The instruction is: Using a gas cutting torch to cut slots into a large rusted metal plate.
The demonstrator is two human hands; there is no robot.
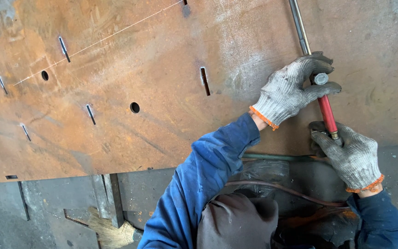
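A cutting torch with a red handle and a long metal tube lies across the right part of a large rusty steel plate. My left hand, in a grey knit glove with an orange cuff, is closed around the torch near a round knob at the top of the red handle. My right hand, gloved the same way, grips the lower end of the handle where the hoses join. Both sleeves are blue.
The plate has narrow cut slots, round holes and a thin chalk line. A green hose and a dark hose run below the plate's edge. A brush lies on the grey floor at the bottom.
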